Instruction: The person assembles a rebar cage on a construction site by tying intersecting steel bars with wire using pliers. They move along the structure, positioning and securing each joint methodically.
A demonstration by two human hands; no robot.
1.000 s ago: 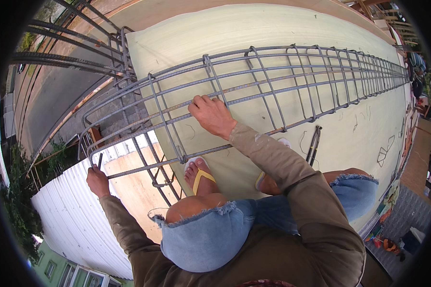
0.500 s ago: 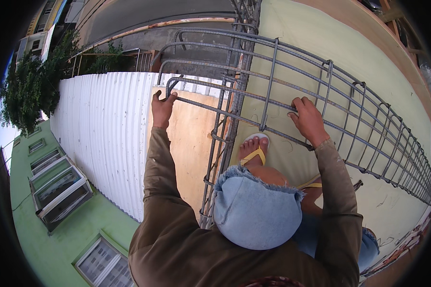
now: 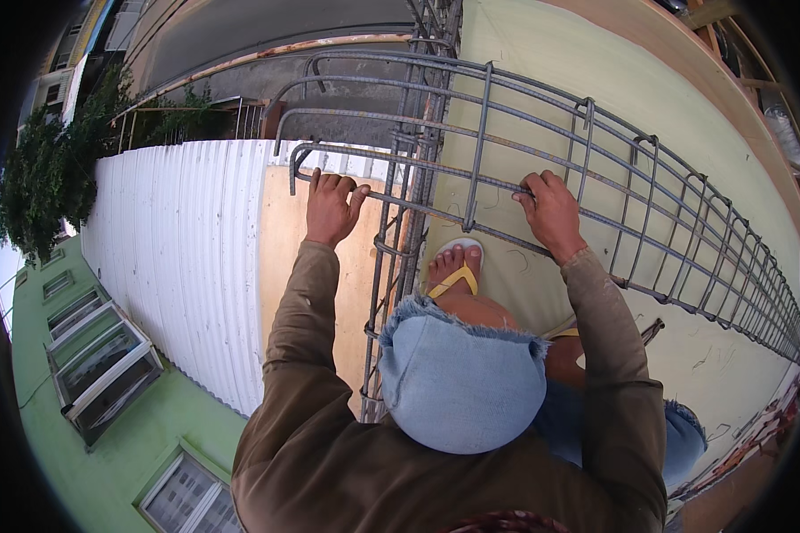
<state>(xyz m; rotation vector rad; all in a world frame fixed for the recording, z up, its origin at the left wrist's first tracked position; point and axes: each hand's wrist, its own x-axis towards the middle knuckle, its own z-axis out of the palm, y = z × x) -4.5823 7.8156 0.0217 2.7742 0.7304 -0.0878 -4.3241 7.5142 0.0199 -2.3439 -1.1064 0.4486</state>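
Observation:
A long rebar cage of ribbed steel bars and tied stirrups runs from the middle off to the far right, its bar ends bent into hooks at the left. Close to the hooked end of the nearest bars, my left hand has its fingers curled over the lower bar. My right hand is wrapped round a near-side bar, to the right of the first stirrup. Both palms face down, so the contact under the fingers is partly hidden. An upright column of rebar crosses beneath the cage's left part.
My foot in a yellow-strapped sandal stands on the pale slab, near its edge. Left of the column lie a plywood sheet and white corrugated sheeting. A green building stands beyond. A rusty pipe crosses above a road.
My left hand has moved from the hook's tip rightward onto the straight part of the bar. My right hand stays at about the same spot on the cage. The whole view has shifted slightly.

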